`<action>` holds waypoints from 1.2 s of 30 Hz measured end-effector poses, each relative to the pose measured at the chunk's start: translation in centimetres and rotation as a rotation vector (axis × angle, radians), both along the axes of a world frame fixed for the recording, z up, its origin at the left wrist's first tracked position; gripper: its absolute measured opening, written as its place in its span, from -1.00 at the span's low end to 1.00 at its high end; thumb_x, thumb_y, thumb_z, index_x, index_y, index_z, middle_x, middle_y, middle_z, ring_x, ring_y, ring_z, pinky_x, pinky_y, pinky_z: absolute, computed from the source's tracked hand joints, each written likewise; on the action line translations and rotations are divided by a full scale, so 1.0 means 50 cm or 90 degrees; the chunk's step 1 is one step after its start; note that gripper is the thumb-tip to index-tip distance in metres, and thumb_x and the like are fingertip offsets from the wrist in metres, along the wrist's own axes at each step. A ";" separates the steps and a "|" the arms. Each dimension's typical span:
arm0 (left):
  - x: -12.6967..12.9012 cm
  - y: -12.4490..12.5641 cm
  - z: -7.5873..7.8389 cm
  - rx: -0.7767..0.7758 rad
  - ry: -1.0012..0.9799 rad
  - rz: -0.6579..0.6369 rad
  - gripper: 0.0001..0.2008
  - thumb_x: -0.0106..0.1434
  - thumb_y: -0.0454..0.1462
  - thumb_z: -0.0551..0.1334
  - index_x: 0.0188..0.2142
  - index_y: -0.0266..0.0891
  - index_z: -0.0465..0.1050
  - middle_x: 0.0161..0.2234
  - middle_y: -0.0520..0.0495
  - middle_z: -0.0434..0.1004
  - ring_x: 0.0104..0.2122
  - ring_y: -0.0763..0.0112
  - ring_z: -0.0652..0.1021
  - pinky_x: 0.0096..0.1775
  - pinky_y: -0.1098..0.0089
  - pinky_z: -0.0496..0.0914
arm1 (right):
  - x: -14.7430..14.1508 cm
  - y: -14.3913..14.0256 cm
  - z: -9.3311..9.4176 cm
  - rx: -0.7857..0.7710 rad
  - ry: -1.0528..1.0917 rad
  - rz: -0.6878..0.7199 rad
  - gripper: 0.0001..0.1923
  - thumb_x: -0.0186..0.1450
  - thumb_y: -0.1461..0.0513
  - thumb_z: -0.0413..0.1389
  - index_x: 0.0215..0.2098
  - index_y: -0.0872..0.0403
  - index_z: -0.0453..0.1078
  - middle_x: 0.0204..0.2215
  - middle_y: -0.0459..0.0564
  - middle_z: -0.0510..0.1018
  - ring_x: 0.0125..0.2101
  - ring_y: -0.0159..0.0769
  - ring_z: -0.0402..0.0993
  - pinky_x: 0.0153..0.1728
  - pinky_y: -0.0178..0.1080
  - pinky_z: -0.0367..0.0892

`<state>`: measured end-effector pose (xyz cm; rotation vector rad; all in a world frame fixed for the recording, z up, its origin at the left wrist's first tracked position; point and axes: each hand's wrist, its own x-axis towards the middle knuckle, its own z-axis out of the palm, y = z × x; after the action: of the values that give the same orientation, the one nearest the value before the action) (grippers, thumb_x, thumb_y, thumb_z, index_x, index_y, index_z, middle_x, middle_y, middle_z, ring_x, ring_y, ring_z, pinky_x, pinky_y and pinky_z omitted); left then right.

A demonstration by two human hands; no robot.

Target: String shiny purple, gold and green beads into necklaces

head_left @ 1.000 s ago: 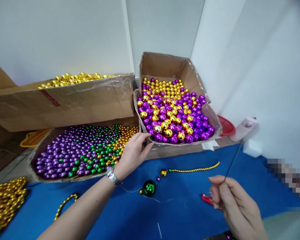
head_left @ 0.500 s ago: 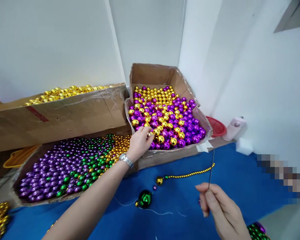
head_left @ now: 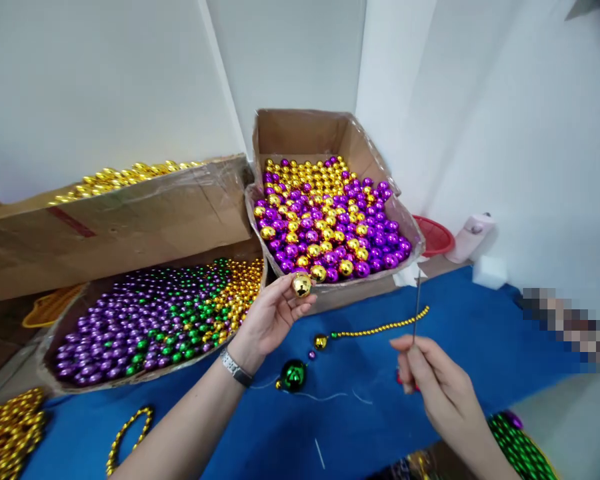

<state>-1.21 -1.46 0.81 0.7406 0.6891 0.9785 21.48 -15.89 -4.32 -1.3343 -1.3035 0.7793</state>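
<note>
Head view showed the left hand (head_left: 267, 320) with thumb and fingers closed on one gold ball (head_left: 301, 285), positioned at the near edge of the cardboard box (head_left: 303, 133) containing gold and purple balls. The right hand (head_left: 425, 373) pinched a thin rod (head_left: 417, 303) between thumb and forefinger, tip upward. Between the hands, a large green ball (head_left: 293, 375) lay on the blue desk (head_left: 360, 427), near a gold bead strand (head_left: 380, 329). An open container (head_left: 47, 357) of smaller purple, green and gold beads stood left of the box.

pinched gold ball (head_left: 301, 285) (shiny), thin rod (head_left: 417, 307), near-upright
</note>
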 end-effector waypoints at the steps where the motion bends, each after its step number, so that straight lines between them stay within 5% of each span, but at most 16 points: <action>1: 0.006 -0.019 -0.006 0.004 0.018 -0.028 -0.81 0.26 -0.28 0.16 -0.15 -0.29 0.42 -0.21 -0.15 0.54 -0.34 0.32 0.60 -0.38 0.47 0.49 | 0.005 0.005 0.008 -0.006 0.001 -0.006 -0.76 0.41 0.11 -0.11 -0.14 0.03 0.32 -0.55 -0.15 0.34 -0.56 -0.42 0.32 -0.51 -0.36 0.28; 8: 0.120 -0.183 -0.116 0.039 0.263 -0.415 -0.72 0.21 -0.16 0.23 -0.11 -0.24 0.41 -0.25 -0.12 0.50 -0.35 0.33 0.55 -0.37 0.40 0.46 | 0.081 0.046 0.031 0.063 -0.033 -0.035 -0.74 0.41 0.12 -0.12 -0.16 0.05 0.33 -0.55 -0.19 0.33 -0.60 -0.52 0.29 -0.55 -0.42 0.23; 13: 0.224 -0.276 -0.203 0.224 0.354 -0.595 -0.55 0.25 -0.09 0.13 0.08 -0.22 0.30 -0.04 -0.24 0.43 -0.11 0.16 0.49 -0.13 0.17 0.42 | 0.097 0.037 0.037 0.047 -0.067 -0.045 -0.73 0.41 0.12 -0.13 -0.14 0.06 0.33 -0.54 -0.19 0.34 -0.57 -0.54 0.30 -0.53 -0.45 0.25; 16: 0.232 -0.279 -0.194 0.421 0.356 -0.626 -0.43 0.23 -0.13 0.17 0.21 -0.15 0.14 0.24 -0.26 0.09 0.18 0.08 0.22 0.12 0.10 0.19 | 0.085 0.024 0.045 0.016 -0.082 -0.057 -0.72 0.41 0.10 -0.12 -0.13 0.06 0.34 -0.54 -0.18 0.35 -0.58 -0.51 0.31 -0.54 -0.43 0.25; 19: 0.194 -0.244 -0.135 0.555 0.334 -0.662 -0.55 0.22 -0.18 0.19 0.11 -0.10 0.30 0.11 -0.18 0.34 0.05 0.17 0.40 0.04 0.22 0.30 | 0.076 0.018 0.033 -0.024 -0.075 -0.042 -0.70 0.41 0.10 -0.13 -0.11 0.07 0.34 -0.52 -0.16 0.35 -0.57 -0.48 0.32 -0.52 -0.41 0.27; 21: 0.155 -0.209 -0.082 0.604 0.360 -0.613 -0.69 0.24 -0.20 0.17 -0.02 -0.12 0.43 -0.13 -0.11 0.54 -0.17 0.28 0.53 -0.12 0.33 0.39 | 0.072 0.020 0.015 -0.038 -0.067 -0.031 -0.69 0.40 0.09 -0.13 -0.09 0.08 0.34 -0.53 -0.15 0.36 -0.57 -0.46 0.33 -0.52 -0.40 0.27; 24: 0.095 -0.141 -0.012 0.640 0.452 -0.369 -0.78 0.28 -0.22 0.13 -0.14 -0.13 0.48 -0.28 -0.08 0.57 -0.32 0.34 0.53 -0.24 0.37 0.40 | 0.058 0.024 -0.013 -0.049 -0.048 -0.009 -0.65 0.39 0.06 -0.12 -0.04 0.09 0.32 -0.54 -0.14 0.36 -0.58 -0.43 0.34 -0.54 -0.38 0.26; 27: 0.053 -0.056 0.021 0.694 0.562 -0.055 -0.80 0.28 -0.25 0.13 -0.13 -0.11 0.45 -0.25 -0.10 0.54 -0.29 0.30 0.51 -0.23 0.33 0.39 | 0.034 0.023 -0.025 -0.063 -0.029 0.017 -0.64 0.40 0.05 -0.14 -0.03 0.08 0.30 -0.54 -0.14 0.36 -0.56 -0.41 0.35 -0.52 -0.36 0.27; 29: 0.041 -0.003 0.024 0.769 0.652 0.082 -0.74 0.24 -0.24 0.18 -0.07 -0.12 0.42 -0.18 -0.13 0.50 -0.19 0.22 0.47 -0.14 0.24 0.35 | 0.019 0.020 -0.026 -0.079 -0.034 0.034 -0.64 0.41 0.07 -0.15 -0.02 0.09 0.30 -0.53 -0.13 0.37 -0.55 -0.40 0.36 -0.51 -0.35 0.27; 36: 0.044 0.062 0.012 0.930 0.818 0.072 -0.65 0.24 -0.19 0.17 0.01 -0.22 0.35 -0.07 -0.20 0.41 -0.05 0.11 0.36 -0.01 0.13 0.26 | -0.001 0.010 -0.039 -0.076 -0.052 0.042 -0.67 0.40 0.08 -0.12 -0.06 0.08 0.34 -0.53 -0.13 0.39 -0.55 -0.42 0.37 -0.50 -0.37 0.28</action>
<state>0.97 1.66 1.39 2.7697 1.0255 0.9301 21.44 -15.41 -6.25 -1.4361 -1.3894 0.8669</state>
